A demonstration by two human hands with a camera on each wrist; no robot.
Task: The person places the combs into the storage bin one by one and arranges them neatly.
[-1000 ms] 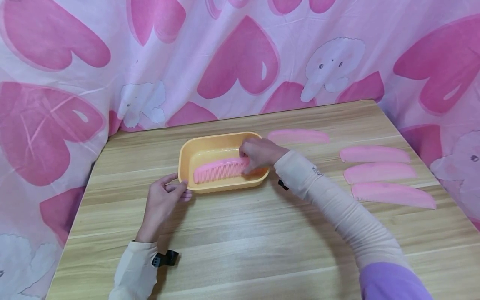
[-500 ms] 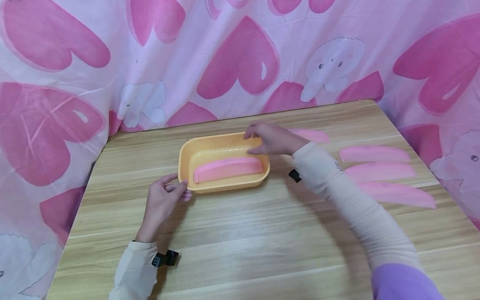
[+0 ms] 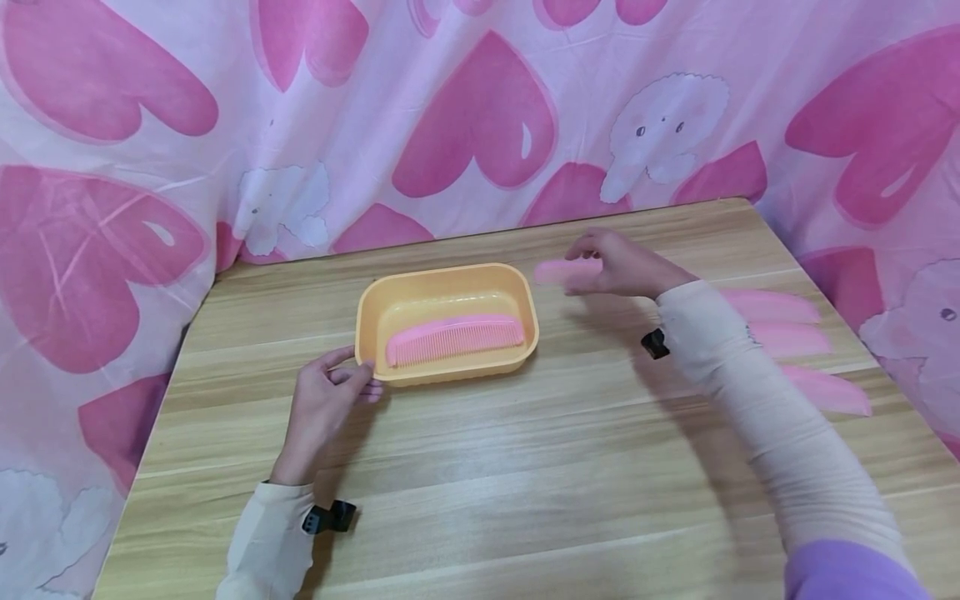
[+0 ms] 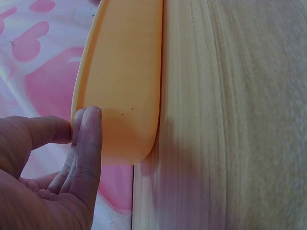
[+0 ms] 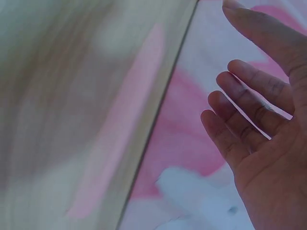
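A yellow-orange plastic box (image 3: 450,379) without a lid stands on the wooden table, with one pink comb (image 3: 453,340) lying inside it. My left hand (image 3: 322,408) pinches the box's near left corner; in the left wrist view its fingers (image 4: 88,143) lie against the outer wall at the rim. To the right of the box my right hand (image 3: 626,265) hovers over another pink comb (image 3: 558,272), covering part of it in the head view. In the right wrist view this comb (image 5: 120,124) lies on the table, apart from the spread fingers of the hand.
Several more pink combs (image 3: 832,390) lie in a column at the table's right side, partly covered by my right sleeve. A pink curtain (image 3: 472,108) with hearts hangs behind the table's far edge.
My right hand has left the comb inside the box, crossed the right rim and moved right to the comb beyond the box. My left hand keeps its place at the corner.
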